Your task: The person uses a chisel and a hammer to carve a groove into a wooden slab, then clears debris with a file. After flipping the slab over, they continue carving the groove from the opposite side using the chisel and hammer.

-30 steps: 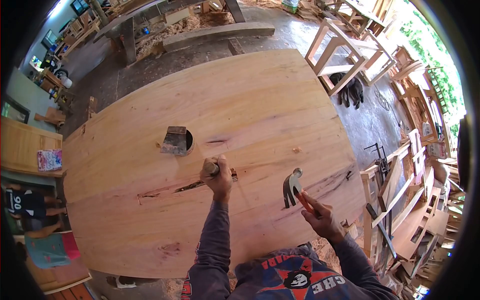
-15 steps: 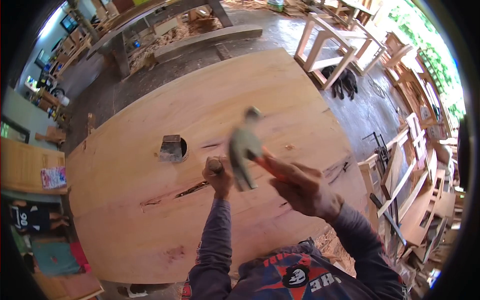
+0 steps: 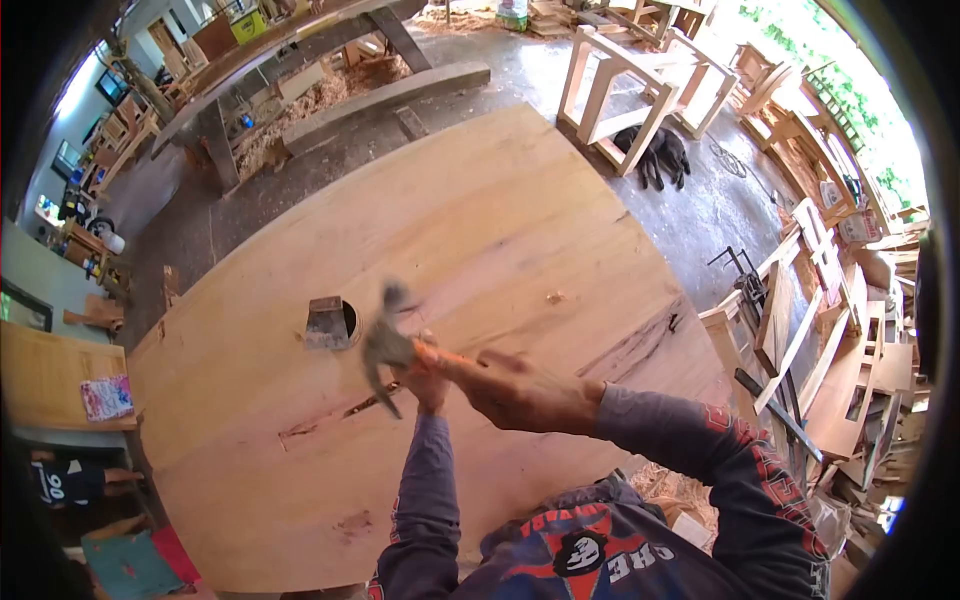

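Note:
My right hand (image 3: 515,393) is closed around the orange handle of a claw hammer (image 3: 386,345). The hammer head is blurred and sits over my left hand (image 3: 428,390), covering part of it. My left hand is closed around an upright tool with a round-ended handle; the hammer and my fist hide most of this tool. Both hands are above a broad wooden slab (image 3: 330,480). A long dark crack (image 3: 370,405) runs through the wood beside my left hand. Just beyond, a small round container with a flat scraper (image 3: 327,322) across it rests on the slab.
Wooden frames (image 3: 620,100) stand on the floor ahead, with a black dog (image 3: 655,155) lying beside them. Lumber and a clamp (image 3: 745,280) crowd the right side. A heavy workbench (image 3: 390,105) is at the back. A person (image 3: 75,482) is at the far left.
My right hand has swung the hammer left and down, over my left hand. The left hand stays near the crack. The view has shifted slightly.

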The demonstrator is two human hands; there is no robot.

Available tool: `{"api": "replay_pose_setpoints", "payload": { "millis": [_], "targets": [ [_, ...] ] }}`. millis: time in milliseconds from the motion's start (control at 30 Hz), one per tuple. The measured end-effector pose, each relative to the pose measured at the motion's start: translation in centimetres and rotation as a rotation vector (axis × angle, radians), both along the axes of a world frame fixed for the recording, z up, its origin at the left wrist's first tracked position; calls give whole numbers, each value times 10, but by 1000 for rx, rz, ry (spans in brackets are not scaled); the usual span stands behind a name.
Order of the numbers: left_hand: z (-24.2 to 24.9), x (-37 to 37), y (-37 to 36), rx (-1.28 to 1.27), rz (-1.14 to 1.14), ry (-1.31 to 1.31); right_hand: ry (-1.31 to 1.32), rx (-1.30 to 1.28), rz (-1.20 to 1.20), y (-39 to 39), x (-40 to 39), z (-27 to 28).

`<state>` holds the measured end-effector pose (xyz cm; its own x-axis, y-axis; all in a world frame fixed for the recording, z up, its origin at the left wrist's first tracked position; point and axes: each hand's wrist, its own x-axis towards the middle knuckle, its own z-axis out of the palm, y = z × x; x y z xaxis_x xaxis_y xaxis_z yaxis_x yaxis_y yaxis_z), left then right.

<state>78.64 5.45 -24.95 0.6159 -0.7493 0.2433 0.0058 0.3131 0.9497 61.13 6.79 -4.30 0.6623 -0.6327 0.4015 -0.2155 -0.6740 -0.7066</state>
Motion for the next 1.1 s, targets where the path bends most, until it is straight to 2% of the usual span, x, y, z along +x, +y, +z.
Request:
{"api": "replay_pose_setpoints", "payload": {
  "millis": [33, 133, 200, 233, 267, 367, 400, 467, 567, 767, 1100],
  "targets": [
    [1, -4, -5, -11, 48, 23, 366, 126, 38, -4, -7, -9],
    [-23, 42, -13, -195, 119, -106, 200, 142, -71, 2, -19, -15],
    [26, 80, -6, 219, 247, 637, 114, 175, -133, 18, -35, -15],
    [18, 92, -9, 162, 370, 719, 54, 189, -162, 23, -43, -10],
    [21, 91, -13, 113, 335, 661, -9, 197, -196, 23, -49, -10],
    [49, 49, 1, 73, 304, 448, 139, 539, -368, 47, -73, -26],
    [43, 46, 5, -3, 166, 421, 153, 533, -392, 51, -78, -29],
    [41, 41, 2, -80, 67, 329, 171, 516, -444, 56, -84, -32],
    [48, 36, 5, -59, 66, 350, 141, 505, -430, 62, -95, -37],
    [41, 30, 5, -91, 48, 170, 171, 496, -463, 64, -93, -22],
    [46, 24, 4, -105, 40, 184, 189, 489, -476, 67, -97, -25]
  ]
}}
